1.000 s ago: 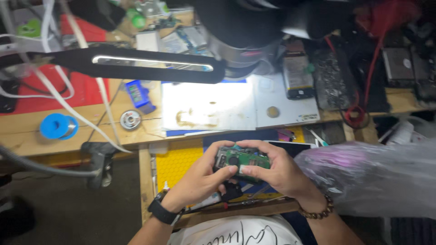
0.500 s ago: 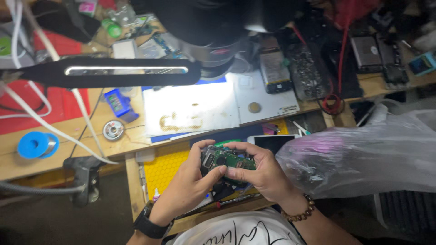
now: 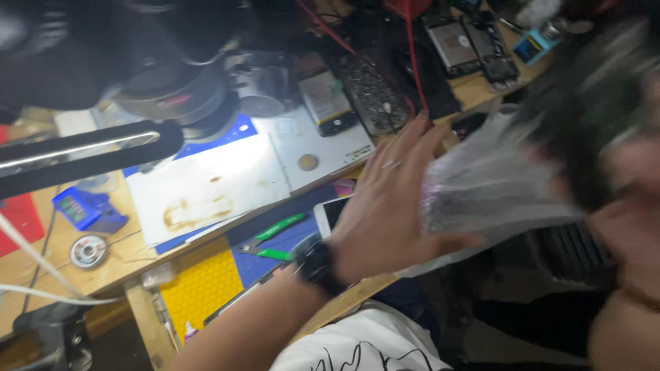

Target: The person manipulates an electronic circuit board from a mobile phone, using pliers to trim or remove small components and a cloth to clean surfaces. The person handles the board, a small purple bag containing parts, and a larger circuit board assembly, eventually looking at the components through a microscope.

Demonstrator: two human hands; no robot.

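Note:
My left hand is open, fingers spread and holding nothing, and wears a black watch at the wrist. It reaches to the right over the bench edge, its fingertips against a crumpled clear plastic bag. At the right edge my right hand is heavily blurred. It seems to grip a dark green circuit board, lifted up beside the bag. A white phone lies on the bench just under my left palm.
Green-handled pliers lie on a blue mat beside a yellow honeycomb mat. A lit white work mat sits under a black lamp arm. A solder spool, a small blue device and opened phones surround it.
Both hands held the green circuit board in front of me. Now my left hand has let go and swung right to the plastic bag; my right hand has carried the board up and right.

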